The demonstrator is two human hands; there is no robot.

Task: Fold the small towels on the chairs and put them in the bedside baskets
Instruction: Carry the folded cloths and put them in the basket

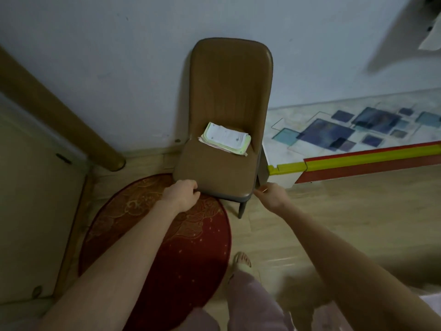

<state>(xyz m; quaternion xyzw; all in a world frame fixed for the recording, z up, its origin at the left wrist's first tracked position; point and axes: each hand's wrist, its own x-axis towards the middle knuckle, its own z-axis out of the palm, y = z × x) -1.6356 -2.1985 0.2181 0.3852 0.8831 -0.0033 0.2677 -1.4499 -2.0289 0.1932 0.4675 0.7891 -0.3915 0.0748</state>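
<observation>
The small towels (225,138) lay in a stack at the back of the chair (222,130) seat, at twelve o'clock from the person. The left hand (182,193) curled around the seat's front-left corner; the right hand (272,194), at three o'clock from it, was near the front-right corner, blurred, so its grip could not be told. This looked like the approach step; next, a reach to lift one towel. No basket showed.

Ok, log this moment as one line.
towels: stacked on chair seat | left hand: at seat front edge | right hand: beside seat corner | baskets: unseen
</observation>
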